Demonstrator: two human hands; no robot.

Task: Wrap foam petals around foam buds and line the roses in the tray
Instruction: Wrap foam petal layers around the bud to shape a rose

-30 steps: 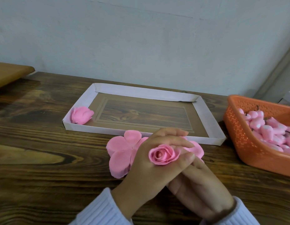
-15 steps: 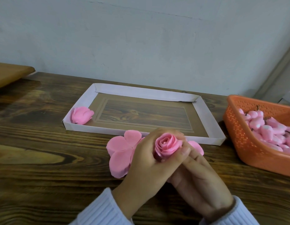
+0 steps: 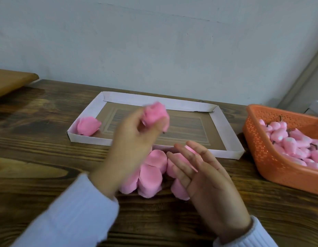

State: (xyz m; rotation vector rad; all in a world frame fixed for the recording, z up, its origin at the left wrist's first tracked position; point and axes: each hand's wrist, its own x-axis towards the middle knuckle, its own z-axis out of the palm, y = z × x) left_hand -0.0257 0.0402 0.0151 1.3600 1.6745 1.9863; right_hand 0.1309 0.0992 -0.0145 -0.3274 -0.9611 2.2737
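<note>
My left hand [image 3: 135,139] grips a wrapped pink foam rose [image 3: 155,114] and holds it raised over the near half of the white-rimmed cardboard tray [image 3: 231,138]; hand and rose are motion-blurred. One finished rose [image 3: 87,126] lies in the tray's front-left corner. My right hand [image 3: 204,173] hovers with fingers spread and relaxed, holding nothing, above a pile of flat pink foam petals [image 3: 151,172] on the table just in front of the tray.
An orange plastic basket [image 3: 261,154] at the right holds several pink foam buds [image 3: 293,139] with dark stems. The dark wooden table [image 3: 38,157] runs to a pale wall behind. A brown board edge [image 3: 10,81] shows at far left.
My left hand lifted the rose away from my right hand and carried it up over the tray. My right hand let go and opened above the petals.
</note>
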